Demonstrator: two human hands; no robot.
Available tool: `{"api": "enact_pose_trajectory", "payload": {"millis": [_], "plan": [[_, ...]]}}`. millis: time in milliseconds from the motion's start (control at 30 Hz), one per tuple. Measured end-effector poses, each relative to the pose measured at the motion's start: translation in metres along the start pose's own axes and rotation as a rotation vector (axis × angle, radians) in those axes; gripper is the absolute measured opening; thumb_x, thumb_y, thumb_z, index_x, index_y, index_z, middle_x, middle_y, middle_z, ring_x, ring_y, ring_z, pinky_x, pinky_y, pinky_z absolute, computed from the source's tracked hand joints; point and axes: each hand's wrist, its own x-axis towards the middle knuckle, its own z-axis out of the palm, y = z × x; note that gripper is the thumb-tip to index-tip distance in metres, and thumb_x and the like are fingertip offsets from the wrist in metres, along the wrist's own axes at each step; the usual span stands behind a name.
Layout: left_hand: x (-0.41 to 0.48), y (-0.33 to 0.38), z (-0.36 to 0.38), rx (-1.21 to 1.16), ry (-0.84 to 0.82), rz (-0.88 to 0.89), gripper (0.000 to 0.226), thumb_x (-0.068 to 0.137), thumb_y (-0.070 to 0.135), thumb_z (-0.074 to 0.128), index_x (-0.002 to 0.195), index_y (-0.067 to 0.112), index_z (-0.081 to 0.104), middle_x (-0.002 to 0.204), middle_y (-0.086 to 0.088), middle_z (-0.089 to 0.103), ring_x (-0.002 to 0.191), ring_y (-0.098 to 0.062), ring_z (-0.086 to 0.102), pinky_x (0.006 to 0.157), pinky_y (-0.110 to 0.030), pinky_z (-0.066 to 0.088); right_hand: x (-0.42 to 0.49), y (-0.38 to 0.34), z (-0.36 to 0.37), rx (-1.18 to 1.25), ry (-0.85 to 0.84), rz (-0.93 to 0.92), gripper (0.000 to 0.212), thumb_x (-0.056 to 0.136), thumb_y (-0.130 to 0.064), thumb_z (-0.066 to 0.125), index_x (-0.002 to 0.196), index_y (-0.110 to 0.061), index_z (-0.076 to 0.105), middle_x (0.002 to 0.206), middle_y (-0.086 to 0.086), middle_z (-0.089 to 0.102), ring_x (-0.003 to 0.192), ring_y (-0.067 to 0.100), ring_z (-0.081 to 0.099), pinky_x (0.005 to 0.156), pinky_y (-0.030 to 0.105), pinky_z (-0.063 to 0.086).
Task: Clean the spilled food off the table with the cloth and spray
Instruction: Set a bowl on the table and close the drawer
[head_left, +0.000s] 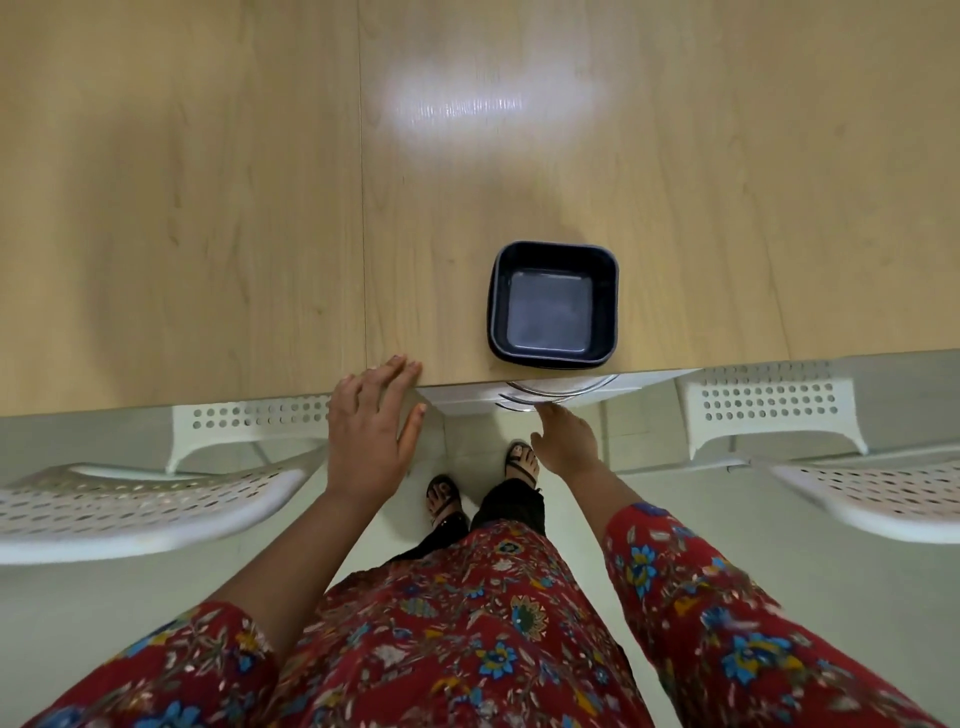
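I see the table (208, 208) filling the upper half of the frame, with a dark square tub (553, 301) near its lower edge, right of centre. The left hand (371, 431) has straight fingers, the tips resting on the table edge. The right hand (563, 441) reaches the metal handles (561, 388) below the tub. I cannot tell whether it grips them.

Likely an office or canteen: laminate table (208, 208), white perforated chairs (130, 514), pale floor (78, 623).
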Motion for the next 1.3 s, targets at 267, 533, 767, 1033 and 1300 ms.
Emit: {"api": "enact_pose_trajectory", "payload": {"millis": [267, 533, 767, 1033, 1300], "plan": [[0.013, 0.000, -0.024, -0.028, -0.057, 0.017, 0.043, 0.094, 0.040, 0.041, 0.127, 0.021, 0.059, 0.126, 0.002, 0.057, 0.109, -0.023, 0.050, 0.095, -0.039, 0.038, -0.082, -0.012, -0.055, 0.588, 0.162, 0.144, 0.029, 0.096, -0.030, 0.049, 0.118, -0.019, 0.065, 0.120, 0.002, 0.066, 0.109, 0.023, 0.061, 0.092, 0.032, 0.046], [0.055, 0.020, -0.050, -0.270, -0.170, -0.113, 0.030, 0.096, 0.034, 0.051, 0.124, 0.024, 0.059, 0.109, 0.010, 0.062, 0.099, -0.013, 0.056, 0.080, -0.029, 0.047, -0.110, -0.036, -0.155, 0.712, 0.532, 0.110, 0.034, 0.096, -0.053, 0.042, 0.119, -0.030, 0.053, 0.082, -0.006, 0.071, 0.078, 0.016, 0.068, 0.077, 0.037, 0.053], [0.101, 0.051, -0.055, -0.651, -0.575, -0.316, 0.034, 0.099, 0.034, 0.046, 0.130, 0.024, 0.054, 0.110, 0.003, 0.066, 0.096, -0.013, 0.063, 0.079, -0.028, 0.053, -0.085, -0.033, -0.168, 0.348, 0.406, 0.061, 0.053, 0.093, -0.043, 0.050, 0.140, -0.034, 0.026, 0.075, -0.001, 0.067, 0.069, 0.022, 0.064, 0.060, 0.035, 0.050], [0.136, 0.072, -0.057, -0.972, -0.445, -0.574, 0.031, 0.101, 0.038, 0.042, 0.115, 0.020, 0.063, 0.101, -0.004, 0.069, 0.089, -0.020, 0.067, 0.077, -0.031, 0.053, -0.045, -0.048, -0.203, 0.417, 0.334, -0.110, 0.055, 0.094, -0.021, 0.046, 0.146, -0.026, 0.030, 0.069, 0.004, 0.062, 0.062, 0.021, 0.059, 0.052, 0.033, 0.040], [0.174, 0.067, -0.059, -1.234, -0.192, -0.890, 0.029, 0.104, 0.024, 0.035, 0.115, 0.019, 0.062, 0.103, 0.001, 0.066, 0.095, -0.028, 0.068, 0.066, -0.027, 0.058, 0.017, -0.093, -0.252, 0.219, 0.281, -0.246, 0.061, 0.091, -0.017, 0.042, 0.149, -0.032, 0.027, 0.085, 0.006, 0.065, 0.069, 0.024, 0.055, 0.053, 0.031, 0.041]]}}
